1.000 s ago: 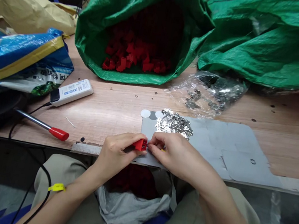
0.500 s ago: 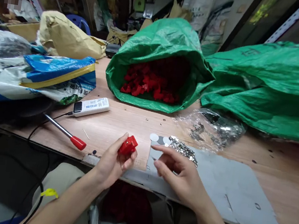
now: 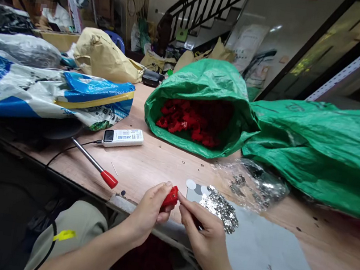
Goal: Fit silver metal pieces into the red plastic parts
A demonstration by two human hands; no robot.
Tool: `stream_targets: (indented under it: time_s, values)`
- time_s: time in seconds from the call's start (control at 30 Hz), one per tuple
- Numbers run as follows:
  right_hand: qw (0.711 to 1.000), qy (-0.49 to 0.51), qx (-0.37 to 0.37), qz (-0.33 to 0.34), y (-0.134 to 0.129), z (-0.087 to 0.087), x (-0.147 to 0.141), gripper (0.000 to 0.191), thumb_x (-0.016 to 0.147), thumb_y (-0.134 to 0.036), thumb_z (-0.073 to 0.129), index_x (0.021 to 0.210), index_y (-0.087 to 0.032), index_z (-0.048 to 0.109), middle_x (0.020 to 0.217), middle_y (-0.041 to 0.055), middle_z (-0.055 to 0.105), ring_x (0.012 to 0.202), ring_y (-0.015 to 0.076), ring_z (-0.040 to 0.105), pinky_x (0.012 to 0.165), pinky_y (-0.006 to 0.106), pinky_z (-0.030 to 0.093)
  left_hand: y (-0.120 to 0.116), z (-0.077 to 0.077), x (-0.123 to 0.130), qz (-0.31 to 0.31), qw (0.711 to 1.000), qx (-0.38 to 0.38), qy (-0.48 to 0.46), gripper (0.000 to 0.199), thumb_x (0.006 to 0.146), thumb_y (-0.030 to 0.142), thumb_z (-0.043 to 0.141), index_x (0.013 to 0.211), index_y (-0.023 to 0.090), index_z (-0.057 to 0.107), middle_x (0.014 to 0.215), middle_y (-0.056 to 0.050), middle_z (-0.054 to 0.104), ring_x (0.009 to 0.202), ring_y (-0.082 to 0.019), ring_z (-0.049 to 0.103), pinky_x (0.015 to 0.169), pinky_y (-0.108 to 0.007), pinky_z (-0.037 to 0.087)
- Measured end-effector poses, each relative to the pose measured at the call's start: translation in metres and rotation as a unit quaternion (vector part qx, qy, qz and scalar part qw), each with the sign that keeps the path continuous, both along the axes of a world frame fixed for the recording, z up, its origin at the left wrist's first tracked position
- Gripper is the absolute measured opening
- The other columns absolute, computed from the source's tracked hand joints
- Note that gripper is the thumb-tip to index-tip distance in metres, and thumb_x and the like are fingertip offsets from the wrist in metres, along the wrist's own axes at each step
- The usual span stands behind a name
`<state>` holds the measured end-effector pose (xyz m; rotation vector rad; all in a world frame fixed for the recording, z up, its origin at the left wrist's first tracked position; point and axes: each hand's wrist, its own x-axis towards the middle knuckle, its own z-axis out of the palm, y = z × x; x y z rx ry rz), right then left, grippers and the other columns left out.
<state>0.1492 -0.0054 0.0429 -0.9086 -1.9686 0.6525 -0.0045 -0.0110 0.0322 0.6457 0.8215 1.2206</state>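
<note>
Head view: over the near edge of the desk (image 3: 159, 161), a red part (image 3: 171, 198) is gripped by the left hand (image 3: 148, 215) and met by the right hand (image 3: 208, 238), whose pinch cannot be told, with metal pieces (image 3: 221, 211) heaped just beyond and a green sack (image 3: 206, 73) set farther back.

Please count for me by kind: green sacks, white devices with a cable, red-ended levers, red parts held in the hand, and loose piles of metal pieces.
Green sacks: 2
White device: 1
Red-ended lever: 1
Held red part: 1
Loose metal pile: 1
Total: 6
</note>
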Motion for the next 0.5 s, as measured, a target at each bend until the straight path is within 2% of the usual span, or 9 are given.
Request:
stream_targets:
  time_s: [0.1,0.17,0.2,0.27,0.33,0.37,0.43,0.5]
  values:
    - [0.998,-0.012,0.055,-0.020,-0.002,0.001,-0.006,0.040,0.094,-0.011,0.057,0.129,-0.025,0.069,0.075,0.0020,0.067,0.061,0.0128,0.060,0.057,0.023,0.047,0.001,-0.004,0.001,0.010,1.000,0.010,-0.004,0.042,0.092,0.056,0.054,0.077,0.018,0.045,0.062,0.006,0.041,0.048,-0.004,0.027,0.043,-0.017,0.018]
    - [0.997,0.005,0.065,-0.044,-0.005,-0.001,-0.012,0.038,0.093,-0.012,0.058,0.125,-0.026,0.071,0.070,0.0018,0.064,0.058,0.0128,0.056,0.055,0.024,0.046,0.002,-0.007,0.004,0.023,1.000,0.014,-0.008,0.042,0.092,0.056,0.053,0.076,0.018,0.044,0.062,0.006,0.040,0.049,-0.004,0.026,0.044,-0.018,0.018]
    - [0.997,0.026,0.045,-0.059,-0.006,-0.003,-0.016,0.034,0.092,-0.015,0.059,0.121,-0.025,0.074,0.069,0.0019,0.063,0.057,0.0130,0.055,0.054,0.024,0.045,0.002,-0.007,0.006,0.029,0.999,0.017,-0.012,0.043,0.092,0.056,0.052,0.076,0.018,0.043,0.061,0.006,0.039,0.049,-0.005,0.025,0.045,-0.018,0.018]
    - [0.989,0.091,-0.059,-0.102,-0.007,-0.008,-0.020,0.026,0.091,-0.027,0.064,0.112,-0.023,0.078,0.063,0.0014,0.059,0.052,0.0125,0.051,0.049,0.024,0.043,0.000,-0.005,0.007,0.041,0.999,0.023,-0.019,0.043,0.093,0.057,0.049,0.075,0.019,0.041,0.061,0.007,0.037,0.049,-0.005,0.023,0.045,-0.019,0.019]
    - [0.950,0.184,-0.199,-0.156,-0.005,-0.012,-0.019,0.033,0.085,-0.042,0.071,0.107,-0.020,0.079,0.057,-0.0013,0.052,0.043,0.0091,0.041,0.040,0.022,0.034,-0.005,0.002,0.004,0.038,0.999,0.035,-0.012,0.044,0.094,0.058,0.047,0.073,0.020,0.039,0.059,0.007,0.036,0.049,-0.005,0.023,0.046,-0.019,0.019]
    - [0.922,0.227,-0.256,-0.182,-0.003,-0.012,-0.016,0.041,0.080,-0.048,0.075,0.108,-0.018,0.079,0.055,-0.0030,0.049,0.040,0.0069,0.035,0.037,0.021,0.028,-0.008,0.006,0.000,0.023,0.998,0.058,0.006,0.044,0.093,0.059,0.048,0.073,0.020,0.040,0.059,0.007,0.038,0.049,-0.006,0.025,0.047,-0.019,0.021]
    - [0.878,0.286,-0.317,-0.218,0.002,-0.010,-0.005,0.055,0.070,-0.054,0.081,0.110,-0.016,0.076,0.057,-0.0047,0.047,0.039,0.0039,0.028,0.035,0.019,0.022,-0.015,0.012,-0.007,-0.047,0.985,0.147,0.082,0.043,0.092,0.057,0.051,0.072,0.019,0.045,0.061,0.004,0.045,0.052,-0.008,0.035,0.050,-0.021,0.028]
    - [0.869,0.299,-0.320,-0.230,0.009,-0.003,0.007,0.061,0.066,-0.054,0.084,0.113,-0.016,0.073,0.061,-0.0049,0.048,0.040,0.0034,0.029,0.037,0.019,0.022,-0.022,0.006,-0.010,-0.158,0.932,0.255,0.203,0.039,0.088,0.053,0.059,0.071,0.019,0.053,0.064,0.001,0.053,0.058,-0.011,0.047,0.055,-0.023,0.034]
